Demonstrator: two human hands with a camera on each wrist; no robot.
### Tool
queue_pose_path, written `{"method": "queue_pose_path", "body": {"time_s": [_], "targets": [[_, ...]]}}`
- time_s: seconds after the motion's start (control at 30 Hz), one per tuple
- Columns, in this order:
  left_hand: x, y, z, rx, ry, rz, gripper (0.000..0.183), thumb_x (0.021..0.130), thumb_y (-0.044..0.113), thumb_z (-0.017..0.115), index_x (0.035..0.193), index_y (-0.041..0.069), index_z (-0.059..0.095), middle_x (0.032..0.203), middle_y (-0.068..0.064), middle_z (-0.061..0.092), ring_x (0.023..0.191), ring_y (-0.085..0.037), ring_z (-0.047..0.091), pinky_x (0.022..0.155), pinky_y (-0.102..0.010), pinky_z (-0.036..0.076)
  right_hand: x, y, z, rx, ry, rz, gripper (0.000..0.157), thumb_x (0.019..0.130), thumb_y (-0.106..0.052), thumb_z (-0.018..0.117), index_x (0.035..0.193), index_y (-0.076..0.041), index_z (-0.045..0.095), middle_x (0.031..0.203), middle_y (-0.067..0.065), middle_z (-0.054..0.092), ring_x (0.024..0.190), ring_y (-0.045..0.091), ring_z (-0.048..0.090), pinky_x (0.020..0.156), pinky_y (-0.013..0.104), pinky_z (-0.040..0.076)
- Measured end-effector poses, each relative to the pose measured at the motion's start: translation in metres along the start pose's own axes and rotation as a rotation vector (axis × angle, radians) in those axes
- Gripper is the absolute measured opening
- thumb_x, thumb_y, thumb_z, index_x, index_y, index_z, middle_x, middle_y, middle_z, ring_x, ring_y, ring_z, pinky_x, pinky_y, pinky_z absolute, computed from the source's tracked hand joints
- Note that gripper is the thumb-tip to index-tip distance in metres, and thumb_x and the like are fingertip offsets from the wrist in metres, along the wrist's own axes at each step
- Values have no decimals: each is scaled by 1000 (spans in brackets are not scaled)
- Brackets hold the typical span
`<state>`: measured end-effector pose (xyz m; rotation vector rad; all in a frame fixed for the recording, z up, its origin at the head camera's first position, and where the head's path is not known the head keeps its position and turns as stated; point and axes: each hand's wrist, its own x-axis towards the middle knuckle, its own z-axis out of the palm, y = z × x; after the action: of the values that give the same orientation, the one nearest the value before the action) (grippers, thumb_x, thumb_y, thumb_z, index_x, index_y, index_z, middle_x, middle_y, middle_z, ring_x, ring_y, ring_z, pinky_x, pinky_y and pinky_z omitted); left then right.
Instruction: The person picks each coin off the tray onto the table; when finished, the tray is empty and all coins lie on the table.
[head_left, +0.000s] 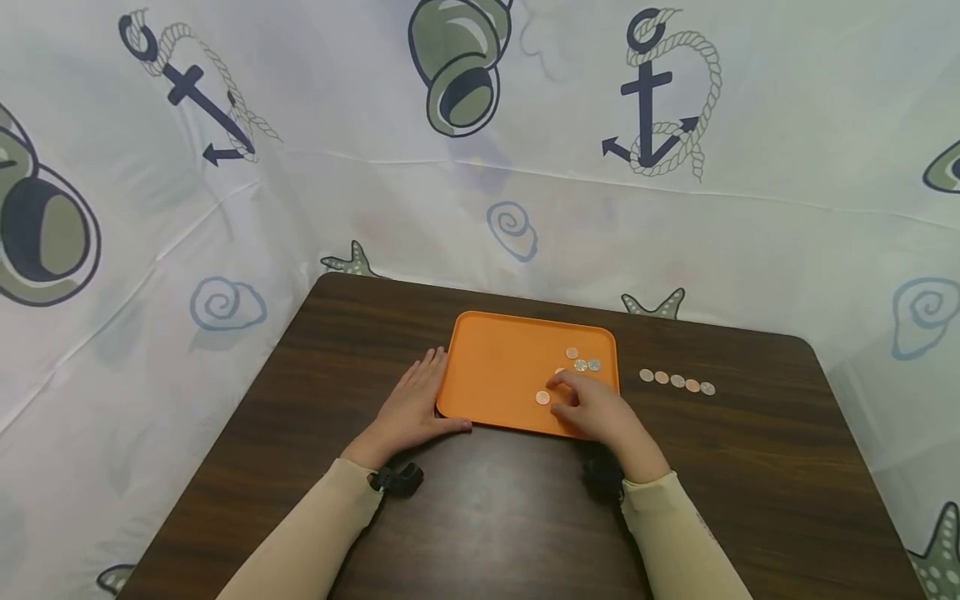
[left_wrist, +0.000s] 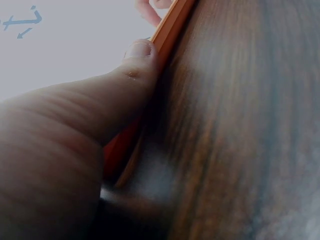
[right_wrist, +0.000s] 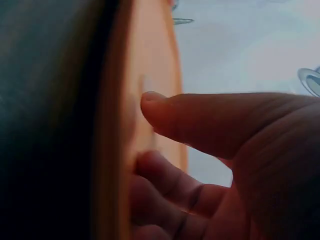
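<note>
An orange tray (head_left: pixel 495 367) lies on the dark wooden table. My left hand (head_left: pixel 408 412) rests against its left edge with straight fingers, the thumb along the near edge; in the left wrist view that thumb (left_wrist: pixel 135 75) touches the rim. Over the tray's right half is my right hand (head_left: pixel 596 408), thumb and index finger bent and apart, no coin visible between them. Just left of these fingertips lies a copper coin (head_left: pixel 542 397). Another coin (head_left: pixel 559 371) is partly hidden by the index finger. Further back sit a copper coin (head_left: pixel 572 353) and two silvery coins (head_left: pixel 581 365).
To the tray's right, several copper and silvery coins (head_left: pixel 677 381) form a row on the table (head_left: pixel 750 467). A white cloth (head_left: pixel 420 208) with anchors and shells hangs behind the table and along its left side.
</note>
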<state>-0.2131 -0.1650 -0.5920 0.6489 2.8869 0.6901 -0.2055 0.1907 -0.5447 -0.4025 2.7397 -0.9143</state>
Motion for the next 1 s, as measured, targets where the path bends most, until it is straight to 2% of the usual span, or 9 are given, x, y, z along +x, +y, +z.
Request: {"method": "queue_pose_path", "body": {"time_s": [0.1, 0.23, 0.3, 0.53, 0.67, 0.8, 0.9, 1.0], "targets": [[1, 0, 0, 5, 5, 9, 135, 86, 89, 66, 176, 8, 5, 185, -10, 8, 173, -25, 4, 141, -52, 8, 3, 1, 7, -45, 37, 3, 28, 98, -25, 83, 124, -21, 73, 78, 1, 57, 66, 19, 50, 61, 32, 39], [1, 0, 0, 0, 4, 9, 136, 86, 90, 65, 176, 8, 5, 185, -10, 8, 173, -25, 4, 141, -52, 8, 4, -2, 11, -17, 40, -22, 12, 96, -20, 84, 103, -19, 74, 75, -1, 57, 66, 17, 52, 61, 31, 42], [0, 0, 0, 0, 4, 6, 136, 86, 89, 65, 176, 8, 4, 185, -10, 7, 173, -25, 4, 141, -51, 7, 4, -4, 11, -5, 33, -44, 10, 96, -15, 82, 98, -16, 73, 75, -1, 57, 67, 16, 52, 61, 30, 43], [0, 0, 0, 1, 7, 4, 135, 87, 87, 68, 176, 8, 5, 185, -10, 8, 173, -25, 4, 141, -51, 8, 1, -8, 13, -4, -5, -83, 19, 97, -22, 84, 113, -23, 75, 82, 0, 57, 73, 17, 53, 66, 33, 45], [-1, 0, -1, -3, 8, -2, 136, 86, 88, 68, 176, 7, 5, 185, -11, 8, 173, -26, 5, 141, -52, 8, 3, -10, 15, 30, -18, -77, 14, 97, -20, 84, 104, -18, 72, 81, 0, 58, 72, 16, 53, 65, 31, 45], [-2, -2, 0, 3, 17, -6, 137, 85, 89, 67, 176, 8, 6, 185, -10, 8, 173, -25, 5, 141, -52, 8, 5, -10, 15, 92, -25, -44, 17, 97, -16, 83, 96, -13, 66, 80, 0, 60, 70, 16, 55, 63, 29, 46], [-1, -2, 0, 5, 23, 2, 137, 85, 89, 67, 176, 7, 6, 185, -10, 8, 173, -25, 5, 141, -52, 8, 4, -8, 14, 145, 1, -21, 17, 97, -15, 84, 95, -14, 66, 82, 1, 64, 74, 16, 57, 66, 28, 48], [-1, -1, 0, -3, 19, 7, 137, 85, 89, 67, 176, 7, 6, 185, -10, 8, 173, -25, 5, 141, -51, 8, 1, -6, 11, 188, 86, -21, 13, 98, -17, 83, 99, -16, 70, 89, 1, 68, 80, 18, 58, 70, 29, 50]]}}
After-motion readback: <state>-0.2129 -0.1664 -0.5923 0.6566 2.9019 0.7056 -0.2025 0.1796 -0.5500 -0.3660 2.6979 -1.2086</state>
